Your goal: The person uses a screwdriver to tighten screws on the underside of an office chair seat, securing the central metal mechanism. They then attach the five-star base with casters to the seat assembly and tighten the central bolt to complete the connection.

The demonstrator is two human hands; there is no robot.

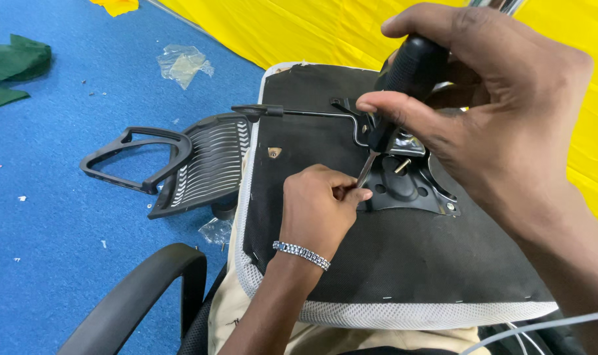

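Note:
An upturned office chair seat (391,263) lies in front of me, its black underside up and a grey mesh rim around it. A black metal mounting plate (410,187) with a lever rod (312,113) is fixed near its middle. My right hand (502,112) grips the black handle of a screwdriver (404,79), whose metal tip points down at the plate's left edge. My left hand (318,207), with a beaded bracelet on the wrist, pinches around the tip there; any screw between the fingers is hidden.
A black plastic chair backrest (200,161) lies on the blue carpet at the left of the seat. A curved black armrest (141,289) stands at the lower left. Clear plastic wrap (180,62), green cloth (9,66) and yellow sheeting (299,26) lie farther off.

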